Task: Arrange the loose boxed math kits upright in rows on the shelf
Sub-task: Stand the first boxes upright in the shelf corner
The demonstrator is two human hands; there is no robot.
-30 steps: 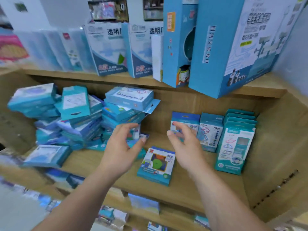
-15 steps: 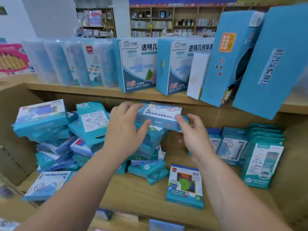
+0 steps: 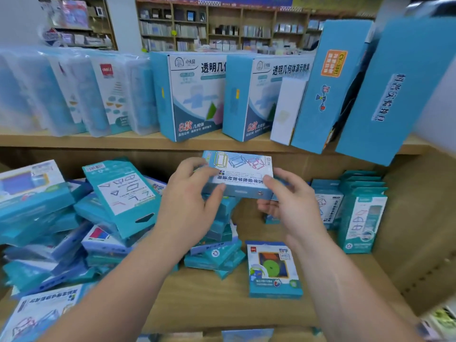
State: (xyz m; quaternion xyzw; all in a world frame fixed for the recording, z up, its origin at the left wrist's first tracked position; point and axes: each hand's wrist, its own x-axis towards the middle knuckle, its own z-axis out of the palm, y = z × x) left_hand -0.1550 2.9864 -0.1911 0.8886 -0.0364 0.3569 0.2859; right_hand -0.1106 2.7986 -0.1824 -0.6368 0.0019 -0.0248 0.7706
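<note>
**Kit held between both hands above the pile**

Head view: kit (image 3: 238, 174) gripped flat at chest of frame, left hand (image 3: 190, 201) pinching its left end, right hand (image 3: 288, 206) its right end, thumbs on near edge. Raised clear over loose pile (image 3: 98, 218) at left. Bare shelf (image 3: 209, 299) board in front; lone flat box (image 3: 272, 269) just right of centre. Upright row (image 3: 355, 211) against right wall. Forearms angled inward, wrists level.

Showed a bare left hand (image 3: 190, 206) and bare right hand (image 3: 293, 208) on long forearms uncovered to the frame's edge, without sleeves, rings, watch or gloves.
</note>
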